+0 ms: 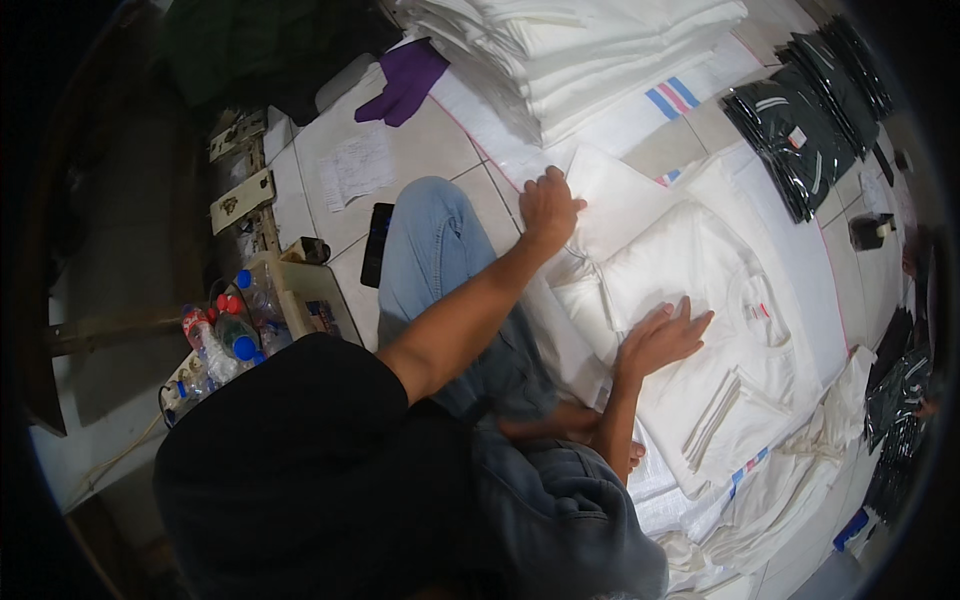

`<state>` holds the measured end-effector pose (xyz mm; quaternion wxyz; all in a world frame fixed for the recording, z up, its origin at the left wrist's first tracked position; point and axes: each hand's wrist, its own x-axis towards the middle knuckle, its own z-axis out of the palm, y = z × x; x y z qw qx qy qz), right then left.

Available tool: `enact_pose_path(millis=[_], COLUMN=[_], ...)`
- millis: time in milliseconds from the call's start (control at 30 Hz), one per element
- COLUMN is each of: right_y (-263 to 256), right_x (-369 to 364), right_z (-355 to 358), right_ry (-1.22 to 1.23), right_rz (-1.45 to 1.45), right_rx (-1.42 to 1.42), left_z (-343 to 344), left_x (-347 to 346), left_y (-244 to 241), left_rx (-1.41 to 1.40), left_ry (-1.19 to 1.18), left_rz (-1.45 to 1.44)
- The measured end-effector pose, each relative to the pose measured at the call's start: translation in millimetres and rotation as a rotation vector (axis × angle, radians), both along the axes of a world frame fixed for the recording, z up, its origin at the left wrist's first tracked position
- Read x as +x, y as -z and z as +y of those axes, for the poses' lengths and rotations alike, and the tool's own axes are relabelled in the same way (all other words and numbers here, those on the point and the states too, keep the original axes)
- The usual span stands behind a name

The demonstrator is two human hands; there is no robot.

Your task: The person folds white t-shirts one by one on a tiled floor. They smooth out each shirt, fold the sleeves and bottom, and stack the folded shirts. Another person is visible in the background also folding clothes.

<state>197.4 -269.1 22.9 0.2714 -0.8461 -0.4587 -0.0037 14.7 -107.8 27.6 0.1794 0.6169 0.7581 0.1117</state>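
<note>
A white T-shirt (712, 262) lies spread out in front of me, partly folded over, with its ribbed collar to the right and a small neck label inside. My left hand (551, 206) has its fingers curled at the left edge of a white fabric flap (611, 195), the thumb on top of the cloth. Palm down, my right hand (666, 337) rests on the shirt with fingers spread. Near its lower side is a small stack of folded white cloth (735, 420).
A tall stack of white garments (600, 52) stands beyond. Bagged black garments (795, 127) sit at upper right. White woven sacking (810, 262) covers floor tiles. Loose white cloth (802, 480) lies lower right. Left are a phone (373, 246), a paper (356, 171) and plastic bottles (232, 330).
</note>
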Motion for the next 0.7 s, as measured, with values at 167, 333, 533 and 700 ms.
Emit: enact_pose_path(millis=[167, 333, 533, 700], right_y=[-4, 3, -12, -41], right_x=[-1, 4, -12, -8], right_z=[-1, -5, -1, 10], right_ry=[0.008, -0.002, 0.021, 0.359], right_rz=[0.053, 0.073, 0.948, 2.007], right_rx=[0.027, 0.13, 0.458, 0.682], left_z=[6, 12, -36, -90], left_x=[-11, -16, 23, 51], left_y=[5, -39, -112, -141], left_rx=[-0.01, 0.077, 0.022, 0.052], left_ry=[0.095, 0.297, 0.936, 1.291], left_rz=[-0.028, -0.246, -0.337, -0.631])
